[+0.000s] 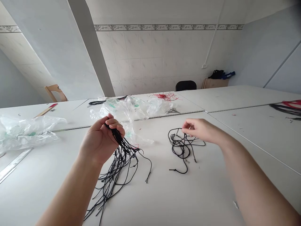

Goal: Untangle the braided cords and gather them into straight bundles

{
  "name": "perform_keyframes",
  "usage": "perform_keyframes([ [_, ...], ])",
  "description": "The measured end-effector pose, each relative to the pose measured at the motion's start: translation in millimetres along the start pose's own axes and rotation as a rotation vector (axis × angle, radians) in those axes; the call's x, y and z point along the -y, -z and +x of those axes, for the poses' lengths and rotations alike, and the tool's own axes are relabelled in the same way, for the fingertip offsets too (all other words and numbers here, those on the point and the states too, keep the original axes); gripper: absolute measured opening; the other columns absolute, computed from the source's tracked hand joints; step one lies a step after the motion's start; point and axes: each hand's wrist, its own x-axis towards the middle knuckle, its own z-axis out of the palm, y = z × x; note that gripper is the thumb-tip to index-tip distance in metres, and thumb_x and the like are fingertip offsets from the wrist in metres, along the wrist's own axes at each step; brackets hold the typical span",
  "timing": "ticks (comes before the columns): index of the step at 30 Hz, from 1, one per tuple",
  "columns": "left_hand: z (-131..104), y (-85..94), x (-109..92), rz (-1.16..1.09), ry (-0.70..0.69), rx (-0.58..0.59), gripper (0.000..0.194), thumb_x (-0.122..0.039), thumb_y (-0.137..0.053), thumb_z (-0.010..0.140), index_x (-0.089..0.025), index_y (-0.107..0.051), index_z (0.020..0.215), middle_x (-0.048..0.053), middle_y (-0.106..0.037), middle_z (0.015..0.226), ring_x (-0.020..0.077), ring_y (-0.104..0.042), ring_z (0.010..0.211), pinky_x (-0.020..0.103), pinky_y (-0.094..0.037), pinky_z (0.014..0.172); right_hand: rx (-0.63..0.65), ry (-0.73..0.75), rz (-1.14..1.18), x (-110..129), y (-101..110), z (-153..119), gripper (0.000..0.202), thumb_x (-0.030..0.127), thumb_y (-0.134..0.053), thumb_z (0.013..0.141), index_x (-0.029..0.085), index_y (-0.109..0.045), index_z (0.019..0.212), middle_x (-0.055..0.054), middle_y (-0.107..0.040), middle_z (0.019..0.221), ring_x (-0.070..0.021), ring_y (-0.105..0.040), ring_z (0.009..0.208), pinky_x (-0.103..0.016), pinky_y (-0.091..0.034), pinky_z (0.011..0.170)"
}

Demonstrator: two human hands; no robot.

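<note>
My left hand (pixel 103 136) is closed around a bundle of black cords (pixel 123 149), raised over the white table. Their loose, knotted ends fan out downward from the fist. To the right, my right hand (pixel 196 128) pinches part of a small tangle of black cord (pixel 180 147) between thumb and fingers. Most of that tangle lies in loops on the tabletop, with knotted ends trailing toward me. The two hands are well apart.
Crumpled clear plastic bags (pixel 141 108) lie beyond my hands, another bag (pixel 25 131) at left. Red cords (pixel 164 96) are heaped at the back, near scissors (pixel 174 110). More black cords (pixel 285 110) lie at the far right. A metal ruler (pixel 15 163) rests at left.
</note>
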Motion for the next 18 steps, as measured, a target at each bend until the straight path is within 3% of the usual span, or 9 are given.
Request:
perform_keyframes([
  [6,-1,-0.5,11,0.042,0.084,0.012,0.017,-0.011,-0.043,0.098,-0.015,-0.056,0.089,-0.003,-0.05,0.062,0.009,-0.054,0.053,0.023,-0.056,0.057,-0.387,0.27,0.367,31,20,-30,0.024,0.047,-0.062,0.09,0.023,-0.063,0.087,-0.003,-0.068,0.087,-0.0184,-0.063,0.08,-0.031,-0.049,0.07],
  [11,-3,-1.5,17,0.097,0.151,0.049,0.015,-0.011,-0.045,0.098,-0.013,-0.057,0.089,-0.003,-0.049,0.063,0.0086,-0.053,0.054,0.024,-0.057,0.058,-0.604,0.268,0.291,38,17,-30,0.017,0.04,-0.067,0.087,0.024,-0.063,0.082,-0.004,-0.07,0.088,-0.0197,-0.064,0.082,-0.034,-0.051,0.075],
  [15,-3,-0.5,15,0.095,0.14,0.06,0.015,-0.01,-0.046,0.098,-0.013,-0.057,0.089,-0.003,-0.048,0.065,0.0085,-0.052,0.055,0.024,-0.057,0.059,-0.575,0.29,0.526,26,17,-21,0.023,0.048,-0.063,0.09,0.025,-0.063,0.089,-0.004,-0.072,0.092,-0.0212,-0.068,0.083,-0.035,-0.054,0.072],
  [18,-2,-0.2,14,0.089,0.122,0.054,0.014,-0.009,-0.047,0.098,-0.012,-0.057,0.089,-0.003,-0.047,0.065,0.0081,-0.051,0.055,0.023,-0.056,0.059,-0.532,0.178,0.421,17,19,-17,0.025,0.047,-0.072,0.083,0.024,-0.063,0.078,-0.003,-0.071,0.077,-0.0191,-0.065,0.067,-0.031,-0.048,0.059],
])
